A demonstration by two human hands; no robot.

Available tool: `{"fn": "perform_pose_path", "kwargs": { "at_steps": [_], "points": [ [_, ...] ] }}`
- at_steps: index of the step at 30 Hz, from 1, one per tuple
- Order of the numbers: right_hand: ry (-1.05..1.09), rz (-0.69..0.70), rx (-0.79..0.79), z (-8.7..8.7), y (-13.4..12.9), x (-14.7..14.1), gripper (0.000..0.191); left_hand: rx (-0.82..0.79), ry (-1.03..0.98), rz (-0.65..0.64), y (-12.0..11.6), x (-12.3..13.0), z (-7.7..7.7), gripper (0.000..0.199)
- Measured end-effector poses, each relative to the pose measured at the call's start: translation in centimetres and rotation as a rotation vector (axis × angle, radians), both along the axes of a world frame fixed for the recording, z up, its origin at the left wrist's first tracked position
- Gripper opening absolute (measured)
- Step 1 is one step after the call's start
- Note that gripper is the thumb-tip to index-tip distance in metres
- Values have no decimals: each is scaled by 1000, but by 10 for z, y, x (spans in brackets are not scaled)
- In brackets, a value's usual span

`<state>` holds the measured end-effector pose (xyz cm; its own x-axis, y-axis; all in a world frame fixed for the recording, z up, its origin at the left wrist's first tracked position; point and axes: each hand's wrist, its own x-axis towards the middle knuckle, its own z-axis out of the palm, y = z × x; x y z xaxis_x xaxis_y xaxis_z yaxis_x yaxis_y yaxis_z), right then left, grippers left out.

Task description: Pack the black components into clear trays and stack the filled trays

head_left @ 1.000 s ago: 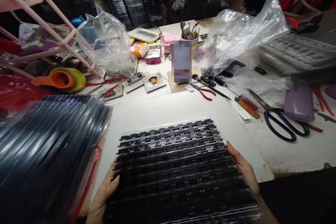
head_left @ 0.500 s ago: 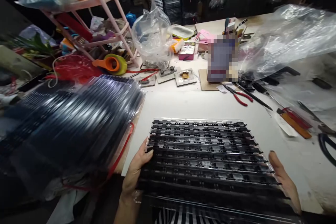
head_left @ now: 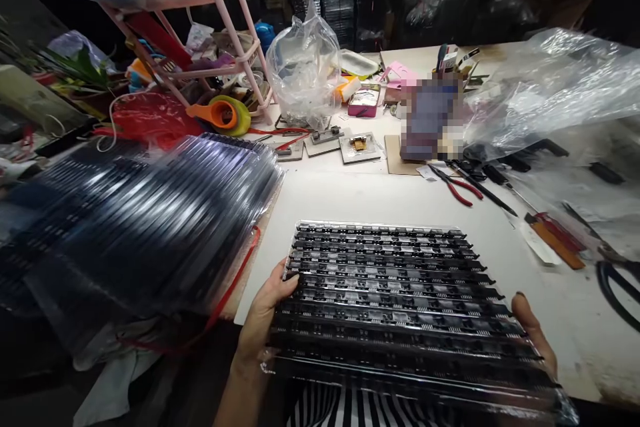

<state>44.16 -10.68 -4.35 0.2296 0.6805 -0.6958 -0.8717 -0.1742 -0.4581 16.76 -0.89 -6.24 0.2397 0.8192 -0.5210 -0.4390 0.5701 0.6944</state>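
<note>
Between your left hand point(head_left: 266, 303) and right hand point(head_left: 536, 332), both clamped on its sides, is a rectangular clear plastic tray point(head_left: 380, 223) holding rows of black parts point(head_left: 387, 302).

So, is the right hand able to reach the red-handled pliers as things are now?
Probably yes, but not without letting go: the right hand holds the right edge of the tray of black parts. The red-handled pliers lie uncovered beyond it, so the way looks free.
</note>
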Motion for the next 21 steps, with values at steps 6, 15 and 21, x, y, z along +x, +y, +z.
{"fn": "perform_pose_path", "kwargs": {
  "at_steps": [6, 15, 21],
  "points": [
    [12, 7, 51, -3, 0, 1, 14, -9, 79, 18, 2, -3, -2, 59],
    [90, -36, 140, -6, -4, 3, 21, -74, 294, 33, 15, -12, -15, 66],
    [172, -37, 207, -15, -3, 7, 29, -163, 209, -27, 5, 2, 14, 67]
  ]
}}
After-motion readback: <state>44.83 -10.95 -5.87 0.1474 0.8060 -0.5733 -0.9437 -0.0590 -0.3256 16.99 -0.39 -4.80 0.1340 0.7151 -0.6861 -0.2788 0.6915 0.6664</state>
